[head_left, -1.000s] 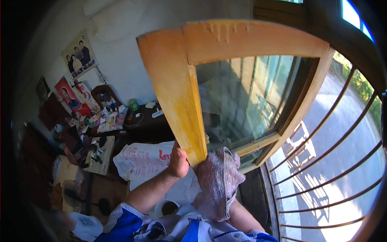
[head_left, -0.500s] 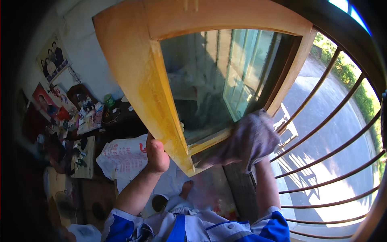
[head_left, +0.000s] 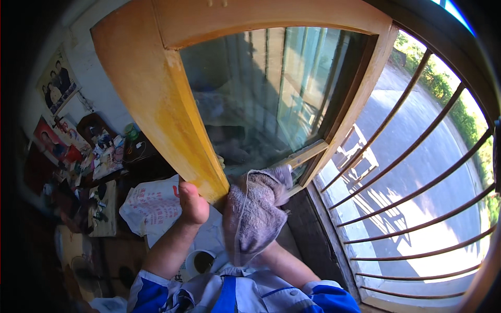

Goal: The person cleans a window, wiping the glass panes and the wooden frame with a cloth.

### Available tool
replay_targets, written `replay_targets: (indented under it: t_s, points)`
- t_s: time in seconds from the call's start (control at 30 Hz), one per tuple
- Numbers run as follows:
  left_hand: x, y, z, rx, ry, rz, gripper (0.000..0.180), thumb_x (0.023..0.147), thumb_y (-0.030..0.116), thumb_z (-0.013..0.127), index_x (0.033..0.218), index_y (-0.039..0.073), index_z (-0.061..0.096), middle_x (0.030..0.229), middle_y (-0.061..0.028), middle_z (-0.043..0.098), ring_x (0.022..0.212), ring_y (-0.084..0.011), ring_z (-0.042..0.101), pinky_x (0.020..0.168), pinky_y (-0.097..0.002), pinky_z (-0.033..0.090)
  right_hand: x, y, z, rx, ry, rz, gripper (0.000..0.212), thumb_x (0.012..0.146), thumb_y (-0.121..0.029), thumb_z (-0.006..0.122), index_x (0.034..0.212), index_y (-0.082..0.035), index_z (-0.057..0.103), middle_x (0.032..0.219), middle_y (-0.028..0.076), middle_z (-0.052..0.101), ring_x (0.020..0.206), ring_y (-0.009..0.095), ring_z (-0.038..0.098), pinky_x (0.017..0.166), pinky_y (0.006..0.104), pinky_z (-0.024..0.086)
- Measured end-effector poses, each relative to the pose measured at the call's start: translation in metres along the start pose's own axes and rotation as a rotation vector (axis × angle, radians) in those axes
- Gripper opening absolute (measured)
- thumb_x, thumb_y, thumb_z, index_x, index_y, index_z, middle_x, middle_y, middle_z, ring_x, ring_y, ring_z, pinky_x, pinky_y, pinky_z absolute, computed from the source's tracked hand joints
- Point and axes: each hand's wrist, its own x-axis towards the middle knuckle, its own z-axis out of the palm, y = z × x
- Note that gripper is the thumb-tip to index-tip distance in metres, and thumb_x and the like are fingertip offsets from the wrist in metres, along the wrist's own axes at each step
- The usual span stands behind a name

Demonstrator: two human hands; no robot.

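A wooden window sash [head_left: 190, 125] with worn yellow-orange paint stands swung open in front of me. My left hand [head_left: 194, 204] grips its lower left edge, thumb on the near side; fingertips show past the frame by the glass. A greyish-purple cloth [head_left: 255, 208] covers most of my right hand [head_left: 267, 254], which presses it to the lower left corner of the sash, over the bottom rail. The fingers inside the cloth are hidden. Behind the cloth, the glass pane [head_left: 250, 104] reflects bars and daylight.
Curved metal bars [head_left: 402, 206] close off the window opening on the right, with a paved road outside. Left of me, a white plastic bag [head_left: 151, 206] lies near a cluttered dark table [head_left: 148, 161]. A cup of dark liquid [head_left: 201, 261] stands below my left forearm.
My right hand has carried the cloth leftward along the bottom rail, from the right part to the lower left corner. The left hand keeps its grip on the sash edge.
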Motion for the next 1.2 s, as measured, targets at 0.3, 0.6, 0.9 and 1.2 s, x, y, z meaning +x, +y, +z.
replay_targets:
  t_s: [0.3,0.6,0.9,1.2]
  points:
    - [0.003,0.003,-0.005,0.033,0.014,0.077,0.091,0.093,0.077,0.033,0.135,-0.002,0.045,0.121,-0.0169,0.058,0.107,-0.0243,0.059,0.094,-0.0367,0.047,0.043,0.033,-0.041,-0.674,-0.336,0.109,0.021,0.094,-0.017,0.061,0.114,-0.010,0.063,0.111,0.014,0.061,0.114,0.023,0.054,0.104,0.0312,0.041]
    - [0.014,-0.008,-0.006,0.023,0.015,0.093,0.088,0.094,0.076,0.032,0.136,0.000,0.046,0.121,-0.0139,0.058,0.107,-0.0223,0.058,0.093,-0.0355,0.047,0.090,0.068,-0.094,-0.941,0.216,-0.040,0.032,0.079,-0.028,0.071,0.106,-0.010,0.067,0.104,0.015,0.061,0.104,0.036,0.055,0.091,0.0480,0.042]
    - [0.008,-0.014,0.001,0.022,0.053,0.062,0.090,0.094,0.077,0.031,0.137,0.000,0.044,0.123,-0.0139,0.057,0.110,-0.0233,0.057,0.095,-0.0369,0.045,0.024,0.018,-0.009,-0.391,-0.108,-0.027,0.032,0.089,-0.022,0.065,0.119,-0.009,0.062,0.122,0.016,0.056,0.121,0.032,0.050,0.109,0.0415,0.037]
    - [0.004,0.005,-0.013,0.168,0.060,0.149,0.074,0.101,0.061,0.034,0.142,-0.002,0.040,0.132,-0.0165,0.053,0.119,-0.0247,0.054,0.102,-0.0389,0.042,0.001,-0.022,-0.037,0.001,-0.196,0.154,0.023,0.085,-0.020,0.066,0.104,-0.009,0.063,0.102,0.015,0.063,0.097,0.036,0.060,0.085,0.0428,0.048]
